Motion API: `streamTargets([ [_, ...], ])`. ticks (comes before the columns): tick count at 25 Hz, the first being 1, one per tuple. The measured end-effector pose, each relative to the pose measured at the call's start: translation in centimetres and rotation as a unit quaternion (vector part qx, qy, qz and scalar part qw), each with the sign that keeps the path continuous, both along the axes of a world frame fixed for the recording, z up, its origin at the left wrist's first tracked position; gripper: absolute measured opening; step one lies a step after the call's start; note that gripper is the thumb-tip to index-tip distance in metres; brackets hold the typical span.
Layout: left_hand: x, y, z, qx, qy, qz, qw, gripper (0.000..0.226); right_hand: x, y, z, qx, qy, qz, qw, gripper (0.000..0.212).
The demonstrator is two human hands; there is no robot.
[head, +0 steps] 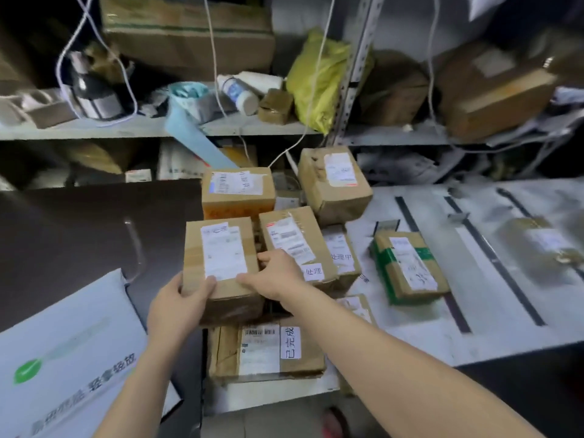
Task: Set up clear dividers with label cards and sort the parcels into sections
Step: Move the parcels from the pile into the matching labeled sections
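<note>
A brown cardboard parcel (221, 263) with a white shipping label sits on top of the pile at the table's left end. My left hand (180, 303) grips its near left corner, and my right hand (275, 275) holds its right side, thumb on the top face. Around it lie several more labelled parcels (294, 245), one under it bearing a handwritten card (265, 352). A green-taped parcel (407, 267) lies alone to the right. On the white table (493, 327), clear dividers (537, 245) stand over dark strips; they are hard to make out.
A dark board (79, 229) and a large white printed box (63, 352) fill the left. Behind stands a metal shelf (126, 128) with boxes, a yellow bag (319, 77), a bottle, a kettle and hanging white cables.
</note>
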State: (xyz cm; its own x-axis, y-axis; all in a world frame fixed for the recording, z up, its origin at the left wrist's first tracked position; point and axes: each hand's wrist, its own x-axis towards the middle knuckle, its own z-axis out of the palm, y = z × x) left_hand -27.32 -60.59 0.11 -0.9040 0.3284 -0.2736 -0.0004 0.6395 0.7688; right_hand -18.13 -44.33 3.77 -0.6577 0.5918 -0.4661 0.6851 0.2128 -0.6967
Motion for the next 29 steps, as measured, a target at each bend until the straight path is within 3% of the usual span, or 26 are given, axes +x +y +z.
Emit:
streamTargets([
  [7, 2.7, -1.0, 7.8, 0.027, 0.139, -0.019, 0.99, 0.026, 3.8, -0.8, 4.7, -0.001, 0.144, -0.043, 0.989, 0.063],
  [12, 11.1, 4.0, 10.0, 0.086, 0.138, -0.065, 0.985, 0.029, 13.9, 3.5, 8.4, 0.071, 0.181, -0.074, 0.978, 0.047],
  [22, 34.7, 16.9, 2.1, 0.054, 0.079, -0.139, 0.986, 0.043, 39.4, 15.0, 1.6, 0.032, 0.131, -0.139, 0.981, 0.04],
  [29, 42.0, 20.1, -4.9, 0.026, 0.002, -0.157, 0.987, 0.042, 46.3, 18.3, -5.7, 0.009, 0.056, -0.14, 0.989, 0.042],
])
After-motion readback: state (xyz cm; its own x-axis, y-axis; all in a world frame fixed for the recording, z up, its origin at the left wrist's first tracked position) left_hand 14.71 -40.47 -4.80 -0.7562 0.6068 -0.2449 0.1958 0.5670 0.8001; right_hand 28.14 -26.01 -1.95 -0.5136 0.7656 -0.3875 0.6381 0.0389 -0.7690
